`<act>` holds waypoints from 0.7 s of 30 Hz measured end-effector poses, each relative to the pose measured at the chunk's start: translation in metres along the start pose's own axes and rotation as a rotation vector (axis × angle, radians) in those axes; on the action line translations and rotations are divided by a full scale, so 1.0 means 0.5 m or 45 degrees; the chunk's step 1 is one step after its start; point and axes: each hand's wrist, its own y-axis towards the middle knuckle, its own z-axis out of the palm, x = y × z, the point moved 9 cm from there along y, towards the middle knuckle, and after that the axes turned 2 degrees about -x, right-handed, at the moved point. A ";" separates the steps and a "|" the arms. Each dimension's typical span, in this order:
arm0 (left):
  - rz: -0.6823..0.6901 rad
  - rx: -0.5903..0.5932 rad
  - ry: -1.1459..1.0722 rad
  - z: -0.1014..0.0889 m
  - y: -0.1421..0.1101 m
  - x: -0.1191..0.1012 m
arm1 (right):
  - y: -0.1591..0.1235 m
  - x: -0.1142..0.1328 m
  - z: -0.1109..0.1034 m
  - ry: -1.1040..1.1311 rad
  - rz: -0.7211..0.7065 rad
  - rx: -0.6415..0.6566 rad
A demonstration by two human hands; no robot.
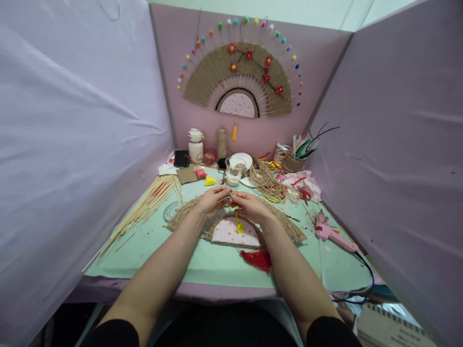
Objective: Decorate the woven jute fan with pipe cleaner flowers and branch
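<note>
My left hand point(214, 200) and my right hand point(248, 205) meet above the middle of a twine-woven fan point(289, 226) lying on the table. Their fingertips are pinched together, close to touching. Whatever is between them is too small and hidden to name. A thin yellow piece point(239, 225) shows just below my right hand, over the fan's half-round pink dotted centre point(226, 232). More yellow peeks out by the right fingers. Both forearms cover parts of the fan's woven band. A red tassel point(257, 260) lies below the fan's lower edge, beside my right forearm.
Thin bamboo sticks point(144, 207) spread at left. A pink glue gun point(334, 234) with a black cord lies at right. Behind are loose twine point(267, 178), a clear cup point(233, 171), a white bottle point(196, 145) and a twine spool point(222, 143). A decorated fan point(202, 77) hangs on the back panel.
</note>
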 end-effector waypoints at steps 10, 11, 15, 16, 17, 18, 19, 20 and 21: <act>0.082 -0.068 -0.019 -0.013 0.007 -0.001 | 0.009 0.006 -0.019 -0.120 -0.107 -0.179; 0.103 -0.089 0.020 -0.016 0.009 -0.001 | 0.010 0.011 -0.023 -0.182 -0.153 -0.220; 0.198 -0.174 0.247 -0.028 0.014 -0.006 | 0.009 0.035 -0.029 -0.458 -0.329 -0.334; 0.221 -0.187 0.308 -0.029 0.014 -0.008 | 0.008 0.041 -0.030 -0.534 -0.363 -0.357; 0.242 -0.196 0.363 -0.029 0.013 -0.011 | 0.007 0.046 -0.030 -0.603 -0.390 -0.377; 0.261 -0.201 0.408 -0.028 0.012 -0.013 | 0.005 0.051 -0.031 -0.659 -0.411 -0.392; 0.276 -0.203 0.444 -0.028 0.012 -0.016 | 0.004 0.055 -0.031 -0.693 -0.427 -0.403; 0.285 -0.203 0.471 -0.027 0.011 -0.018 | 0.003 0.057 -0.031 -0.706 -0.437 -0.409; 0.289 -0.200 0.492 -0.027 0.011 -0.019 | 0.002 0.059 -0.031 -0.700 -0.443 -0.411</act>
